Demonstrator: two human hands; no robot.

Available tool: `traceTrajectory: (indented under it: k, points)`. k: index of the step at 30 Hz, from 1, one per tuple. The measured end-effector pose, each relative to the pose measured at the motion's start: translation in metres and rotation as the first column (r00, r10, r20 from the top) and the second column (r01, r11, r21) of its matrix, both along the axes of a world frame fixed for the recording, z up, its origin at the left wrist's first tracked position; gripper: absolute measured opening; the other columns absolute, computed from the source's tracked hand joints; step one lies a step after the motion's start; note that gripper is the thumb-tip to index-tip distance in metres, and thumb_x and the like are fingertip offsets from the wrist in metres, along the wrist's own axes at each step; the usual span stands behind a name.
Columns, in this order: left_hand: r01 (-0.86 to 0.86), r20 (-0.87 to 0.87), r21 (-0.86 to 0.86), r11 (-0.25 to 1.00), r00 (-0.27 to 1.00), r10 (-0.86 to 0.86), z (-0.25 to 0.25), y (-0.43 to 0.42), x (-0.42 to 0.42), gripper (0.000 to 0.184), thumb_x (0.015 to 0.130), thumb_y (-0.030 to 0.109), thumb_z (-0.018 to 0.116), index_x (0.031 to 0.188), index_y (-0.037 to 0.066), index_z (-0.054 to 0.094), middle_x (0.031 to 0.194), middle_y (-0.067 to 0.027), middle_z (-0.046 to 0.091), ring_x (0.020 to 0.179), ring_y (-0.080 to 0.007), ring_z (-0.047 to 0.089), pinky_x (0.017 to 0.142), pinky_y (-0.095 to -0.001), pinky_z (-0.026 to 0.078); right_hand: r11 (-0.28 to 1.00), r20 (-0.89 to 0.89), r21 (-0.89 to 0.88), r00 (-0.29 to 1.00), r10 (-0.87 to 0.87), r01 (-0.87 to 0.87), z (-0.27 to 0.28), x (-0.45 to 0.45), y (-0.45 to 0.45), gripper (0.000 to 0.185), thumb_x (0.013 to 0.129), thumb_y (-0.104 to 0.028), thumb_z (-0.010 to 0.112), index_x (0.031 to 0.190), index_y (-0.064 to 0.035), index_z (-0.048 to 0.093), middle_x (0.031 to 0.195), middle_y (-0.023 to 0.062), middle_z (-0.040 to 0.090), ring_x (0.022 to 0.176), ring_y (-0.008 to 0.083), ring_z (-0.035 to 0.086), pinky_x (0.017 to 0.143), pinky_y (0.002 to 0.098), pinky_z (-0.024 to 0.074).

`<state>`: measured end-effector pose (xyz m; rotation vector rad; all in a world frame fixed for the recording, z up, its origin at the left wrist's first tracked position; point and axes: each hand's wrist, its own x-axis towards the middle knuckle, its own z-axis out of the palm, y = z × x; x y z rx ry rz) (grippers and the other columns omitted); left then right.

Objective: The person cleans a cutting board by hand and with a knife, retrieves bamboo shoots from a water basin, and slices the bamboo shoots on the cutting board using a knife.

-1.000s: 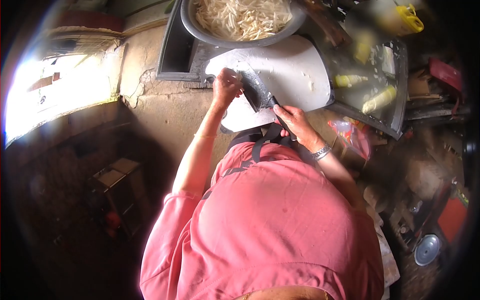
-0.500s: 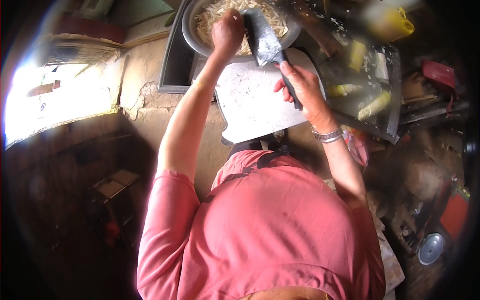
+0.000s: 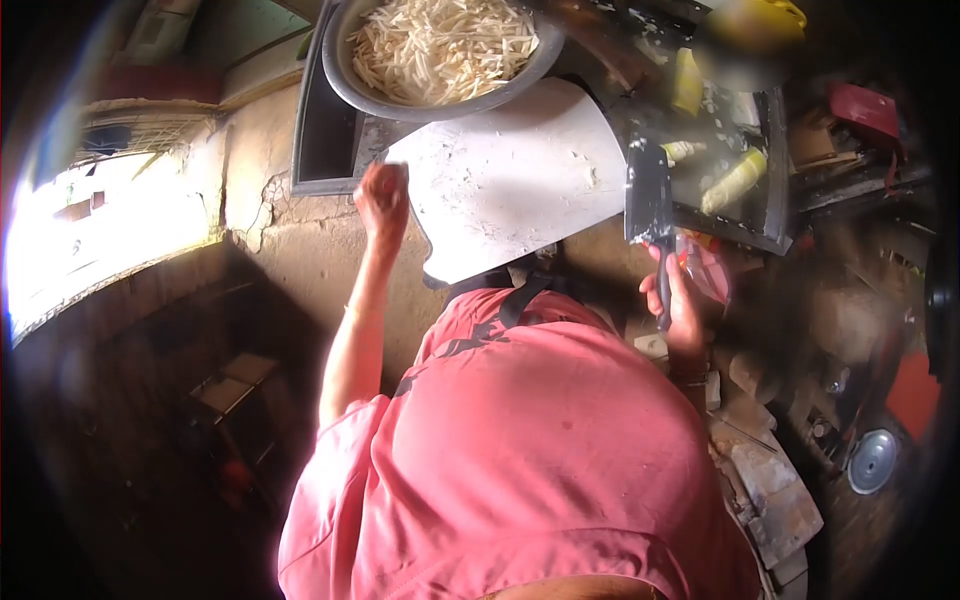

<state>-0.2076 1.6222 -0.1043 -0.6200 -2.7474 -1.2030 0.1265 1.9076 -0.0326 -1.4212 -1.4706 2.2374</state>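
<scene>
My right hand (image 3: pixel 677 300) is wrapped round the black handle of a broad-bladed cleaver (image 3: pixel 648 192), its blade pointing up beside the right edge of a white cutting board (image 3: pixel 510 170). Small pale scraps lie on the board. My left hand (image 3: pixel 382 205) is closed near the board's left edge; what it holds, if anything, cannot be made out. Beyond the board, a round metal basin (image 3: pixel 340 75) holds a heap of pale cut strips (image 3: pixel 440 50).
Pale green-tipped stalks (image 3: pixel 735 182) lie on the dark counter at the right, with a blurred yellow container (image 3: pixel 755 25) behind them. A red box (image 3: pixel 862 115) stands farther right. A round metal lid (image 3: pixel 873 461) lies low at the right.
Both hands have come back from the basin toward my body. My left hand moved to the board's left edge, while my right hand swung right with the cleaver.
</scene>
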Motion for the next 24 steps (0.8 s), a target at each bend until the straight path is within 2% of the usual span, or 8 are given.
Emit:
traceTrajectory:
  k: [2, 4, 8, 10, 12, 17, 20, 24]
  points:
    - [-0.104, 0.193, 0.11, 0.989, 0.978, 0.081, -0.049, -0.04, 0.031, 0.007, 0.085, 0.011, 0.07, 0.089, 0.005, 0.069, 0.076, -0.0116, 0.067, 0.063, -0.0229, 0.063, 0.061, -0.0348, 0.05, 0.997, 0.027, -0.073, 1.0, -0.003, 0.005, -0.01, 0.014, -0.007, 0.046, 0.105, -0.041, 0.047, 0.127, -0.0026, 0.06, 0.073, 0.004, 0.063, 0.053, 0.0045, 0.045, 0.049, 0.0198, 0.0342]
    - [-0.148, 0.23, -0.011, 0.989, 0.962, 0.147, -0.042, -0.051, 0.064, 0.006, 0.084, 0.009, 0.069, 0.088, 0.004, 0.068, 0.075, -0.0107, 0.066, 0.064, -0.0211, 0.063, 0.063, -0.0328, 0.051, 0.994, 0.012, -0.107, 0.999, 0.034, -0.032, -0.015, 0.018, -0.013, 0.047, 0.106, -0.042, 0.045, 0.128, -0.0026, 0.06, 0.074, 0.004, 0.063, 0.056, 0.0042, 0.046, 0.051, 0.0193, 0.0346]
    - [-0.114, 0.124, -0.033, 0.993, 0.985, 0.117, -0.022, -0.026, 0.089, 0.005, 0.084, 0.005, 0.069, 0.088, 0.004, 0.067, 0.078, -0.0103, 0.065, 0.065, -0.0195, 0.063, 0.063, -0.0317, 0.051, 0.988, 0.059, 0.041, 0.988, 0.146, -0.148, -0.016, 0.019, -0.011, 0.047, 0.105, -0.042, 0.047, 0.124, -0.0023, 0.062, 0.075, 0.004, 0.064, 0.057, 0.0036, 0.048, 0.053, 0.0192, 0.0361]
    - [-0.018, 0.153, 0.091, 0.996, 0.988, 0.004, -0.015, 0.0, 0.09, 0.006, 0.083, 0.002, 0.068, 0.089, 0.004, 0.066, 0.08, -0.0102, 0.064, 0.066, -0.0191, 0.064, 0.063, -0.0319, 0.051, 0.98, 0.118, 0.047, 0.975, 0.189, -0.195, -0.025, 0.026, 0.0, 0.047, 0.104, -0.042, 0.048, 0.124, -0.0016, 0.063, 0.075, 0.0034, 0.063, 0.057, 0.0036, 0.048, 0.052, 0.0193, 0.0366]
    - [0.089, 0.136, 0.073, 0.993, 0.986, -0.098, -0.016, 0.028, 0.088, 0.007, 0.082, 0.001, 0.069, 0.088, 0.004, 0.065, 0.081, -0.0123, 0.063, 0.068, -0.0253, 0.065, 0.062, -0.035, 0.051, 0.965, 0.126, 0.09, 0.964, 0.236, -0.248, -0.034, 0.033, 0.006, 0.047, 0.104, -0.042, 0.049, 0.124, -0.0011, 0.063, 0.075, 0.003, 0.063, 0.056, 0.0038, 0.049, 0.051, 0.0197, 0.037]
    - [0.228, 0.173, 0.138, 0.964, 0.953, -0.251, -0.023, 0.084, 0.098, 0.005, 0.082, 0.003, 0.069, 0.087, 0.004, 0.067, 0.08, -0.0129, 0.062, 0.065, -0.0274, 0.063, 0.062, -0.0371, 0.051, 0.958, 0.116, 0.074, 0.956, 0.268, -0.278, -0.055, 0.033, 0.009, 0.048, 0.103, -0.043, 0.051, 0.124, -0.0014, 0.063, 0.075, 0.0027, 0.063, 0.056, 0.0037, 0.049, 0.052, 0.0198, 0.0384]
    - [0.319, 0.241, 0.058, 0.946, 0.915, -0.323, -0.039, 0.1, 0.104, 0.01, 0.081, 0.008, 0.07, 0.09, 0.005, 0.067, 0.081, -0.0127, 0.062, 0.065, -0.0266, 0.064, 0.061, -0.0374, 0.051, 0.977, 0.041, -0.051, 0.977, 0.207, -0.205, -0.081, 0.013, -0.001, 0.045, 0.1, -0.042, 0.059, 0.122, -0.0037, 0.065, 0.075, 0.0045, 0.065, 0.056, 0.0053, 0.053, 0.053, 0.0198, 0.0416]
    - [0.371, 0.291, -0.088, 0.925, 0.897, -0.332, -0.052, 0.121, 0.091, 0.023, 0.078, 0.012, 0.07, 0.099, 0.003, 0.064, 0.09, -0.0153, 0.064, 0.082, -0.0335, 0.065, 0.073, -0.0424, 0.052, 0.978, -0.018, -0.115, 0.985, 0.171, -0.172, -0.095, -0.013, -0.006, 0.044, 0.098, -0.043, 0.061, 0.12, -0.0049, 0.066, 0.074, 0.0069, 0.066, 0.053, 0.0065, 0.054, 0.05, 0.0203, 0.0421]
